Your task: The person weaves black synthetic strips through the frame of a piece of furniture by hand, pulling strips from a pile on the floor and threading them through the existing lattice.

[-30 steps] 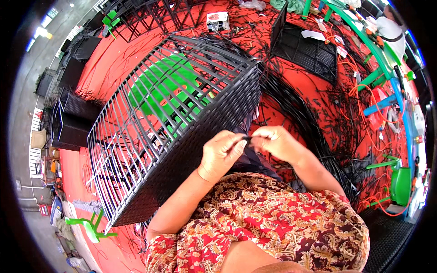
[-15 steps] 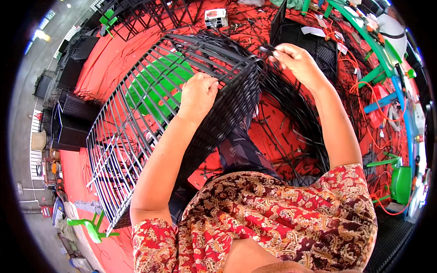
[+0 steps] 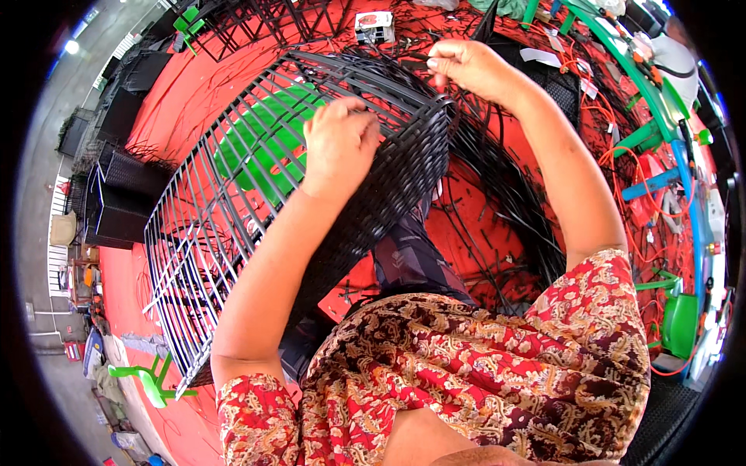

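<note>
Head view, looking down. A large black metal frame (image 3: 225,225), part-covered with black woven strips (image 3: 396,179), lay tilted across the person's lap and over the red floor mat (image 3: 179,93). The bare bars of the frame ran toward the lower left; the woven section wrapped its near right end. The left hand (image 3: 338,144) rested on top of the frame at the edge of the weave, fingers curled down and pressed against the bars and strips; whether it pinched a strip could not be told. The right hand (image 3: 466,70) was raised just beyond the frame's far corner, fingers drawn together and pinching a thin black strip (image 3: 443,85). A green plastic chair (image 3: 256,147) showed through the bars beneath the frame. Loose black strip offcuts (image 3: 505,233) lay scattered on the mat to the right of the frame. A small white box (image 3: 374,26) sat on the mat beyond the frame. Green and blue stools (image 3: 660,140) stood at the right rim.
</note>
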The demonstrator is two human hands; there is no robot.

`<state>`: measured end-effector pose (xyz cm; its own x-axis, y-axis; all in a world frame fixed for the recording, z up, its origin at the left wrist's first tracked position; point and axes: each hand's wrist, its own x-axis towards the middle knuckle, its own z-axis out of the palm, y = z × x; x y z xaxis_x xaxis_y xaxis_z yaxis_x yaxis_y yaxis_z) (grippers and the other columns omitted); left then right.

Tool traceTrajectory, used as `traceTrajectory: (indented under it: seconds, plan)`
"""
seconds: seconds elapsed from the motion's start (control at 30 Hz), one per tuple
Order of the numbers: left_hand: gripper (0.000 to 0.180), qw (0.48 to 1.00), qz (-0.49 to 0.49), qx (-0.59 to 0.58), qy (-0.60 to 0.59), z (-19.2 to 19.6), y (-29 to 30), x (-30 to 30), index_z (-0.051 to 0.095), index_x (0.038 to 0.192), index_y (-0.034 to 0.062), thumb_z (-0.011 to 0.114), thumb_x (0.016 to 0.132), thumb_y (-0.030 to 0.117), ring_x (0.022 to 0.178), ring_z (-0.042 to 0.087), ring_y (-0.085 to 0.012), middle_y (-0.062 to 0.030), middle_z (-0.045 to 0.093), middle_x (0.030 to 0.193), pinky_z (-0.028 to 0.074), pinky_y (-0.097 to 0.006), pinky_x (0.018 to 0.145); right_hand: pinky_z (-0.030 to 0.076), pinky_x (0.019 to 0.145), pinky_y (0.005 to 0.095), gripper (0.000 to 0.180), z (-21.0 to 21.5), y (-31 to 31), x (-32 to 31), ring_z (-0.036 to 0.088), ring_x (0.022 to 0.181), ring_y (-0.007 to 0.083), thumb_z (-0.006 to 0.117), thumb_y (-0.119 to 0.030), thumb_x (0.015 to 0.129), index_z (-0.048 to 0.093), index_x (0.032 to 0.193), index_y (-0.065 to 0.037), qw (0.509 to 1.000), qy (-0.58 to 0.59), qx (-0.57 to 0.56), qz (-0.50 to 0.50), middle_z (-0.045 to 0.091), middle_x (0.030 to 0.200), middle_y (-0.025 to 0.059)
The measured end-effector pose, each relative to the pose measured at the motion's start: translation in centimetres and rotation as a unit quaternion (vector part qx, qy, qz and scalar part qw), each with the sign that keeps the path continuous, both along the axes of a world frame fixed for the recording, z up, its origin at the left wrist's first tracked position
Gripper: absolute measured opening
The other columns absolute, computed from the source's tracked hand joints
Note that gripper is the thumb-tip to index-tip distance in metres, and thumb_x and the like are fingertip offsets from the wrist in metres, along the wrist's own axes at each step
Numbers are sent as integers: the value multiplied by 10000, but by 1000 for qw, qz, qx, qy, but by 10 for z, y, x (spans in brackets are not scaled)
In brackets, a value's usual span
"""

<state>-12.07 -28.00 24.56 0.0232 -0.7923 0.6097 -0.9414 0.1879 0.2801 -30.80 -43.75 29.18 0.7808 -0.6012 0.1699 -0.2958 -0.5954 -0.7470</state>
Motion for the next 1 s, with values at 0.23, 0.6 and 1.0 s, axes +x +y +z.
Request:
traceTrajectory:
  seconds: [0.23, 0.6, 1.0]
  plan:
    - [225, 977, 77, 186, -76, -6, -55, 0, 694, 851, 141, 531, 780, 279, 1261, 287, -278, -74, 403, 1315, 217, -577, 977, 378, 569, 229, 182, 15, -22, 8, 466, 594, 67, 543, -197, 862, 578, 788, -34, 992, 126, 14, 20, 518, 637, -17]
    - [403, 941, 106, 320, 30, -20, -68, -14, 623, 1083, 197, 454, 791, 417, 1326, 158, -293, -100, 227, 1425, 102, -646, 990, 396, 530, 254, 188, 10, -45, 28, 489, 546, 93, 565, -189, 801, 591, 745, -12, 973, 217, -19, 71, 567, 631, 20]
    - [417, 975, 66, 208, 41, -38, -77, 1, 630, 1060, 155, 572, 753, 432, 1222, 372, -304, -177, 343, 1357, 315, -442, 955, 448, 552, 303, 142, 2, -38, 69, 575, 597, 132, 605, -186, 746, 637, 760, -49, 908, 378, -97, 150, 630, 673, 33]
